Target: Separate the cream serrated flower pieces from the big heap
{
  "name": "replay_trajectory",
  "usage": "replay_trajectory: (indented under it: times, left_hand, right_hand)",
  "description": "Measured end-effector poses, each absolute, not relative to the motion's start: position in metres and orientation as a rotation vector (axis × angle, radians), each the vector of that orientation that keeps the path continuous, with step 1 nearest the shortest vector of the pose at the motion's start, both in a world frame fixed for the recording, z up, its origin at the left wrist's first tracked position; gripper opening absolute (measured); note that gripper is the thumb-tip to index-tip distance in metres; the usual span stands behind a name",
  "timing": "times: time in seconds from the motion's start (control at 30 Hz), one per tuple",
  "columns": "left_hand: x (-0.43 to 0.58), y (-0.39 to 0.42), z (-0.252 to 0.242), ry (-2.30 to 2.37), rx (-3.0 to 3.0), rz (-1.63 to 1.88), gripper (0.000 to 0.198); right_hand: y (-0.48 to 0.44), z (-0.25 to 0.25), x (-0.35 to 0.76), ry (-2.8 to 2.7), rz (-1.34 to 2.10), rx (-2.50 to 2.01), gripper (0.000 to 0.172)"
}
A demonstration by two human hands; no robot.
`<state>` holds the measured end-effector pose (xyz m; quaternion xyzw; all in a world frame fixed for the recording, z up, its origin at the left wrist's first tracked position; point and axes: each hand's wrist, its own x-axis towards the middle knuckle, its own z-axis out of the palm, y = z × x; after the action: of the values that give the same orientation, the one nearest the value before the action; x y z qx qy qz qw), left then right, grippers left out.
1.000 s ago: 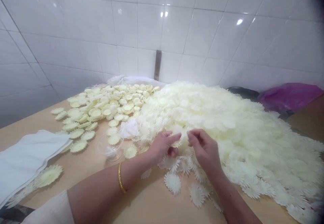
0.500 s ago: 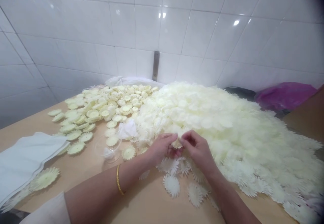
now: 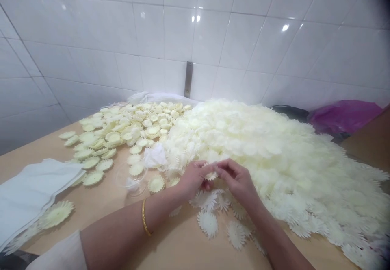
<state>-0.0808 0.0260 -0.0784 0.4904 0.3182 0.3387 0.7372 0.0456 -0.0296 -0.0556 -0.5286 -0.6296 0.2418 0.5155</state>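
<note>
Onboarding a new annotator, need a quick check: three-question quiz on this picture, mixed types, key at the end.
1. Fill in: the gold bangle is worn on the person's ___ arm.
2. True or false: the purple plastic shows at the left edge of the picture.
3. What does the left hand hold?
a) the white sheet
b) a pale scalloped piece
c) the clear round dish

Key:
1. left
2. False; the purple plastic shows toward the right edge.
3. b
</note>
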Motion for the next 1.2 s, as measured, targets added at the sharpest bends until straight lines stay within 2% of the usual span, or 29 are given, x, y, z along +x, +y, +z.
replay_trajectory:
  times: [0.37, 0.57, 0.93, 1.2]
  left_hand:
    - [-0.080, 0.022, -0.073, 0.548, 1.077, 0.615, 0.030]
    - [-0.080, 0.014, -0.069, 0.453, 1.104, 0.592, 0.030]
    - [-0.078, 0.023, -0.076, 0.711, 1.063, 0.742, 0.039]
    - [-0.082, 0.022, -0.073, 0.805, 1.024, 0.775, 0.040]
  right_hand:
    - [-0.024, -0.067, 0.042, -1.165, 0.423, -1.426, 0.022]
    - [-0.018, -0.064, 0.060, -0.802, 0.470, -1.328, 0.028]
    - [-0.025, -0.055, 0.058, -1.059, 0.386, -1.318, 0.027]
    - [-0.030, -0.054, 0.047, -1.449, 0.618, -1.304, 0.024]
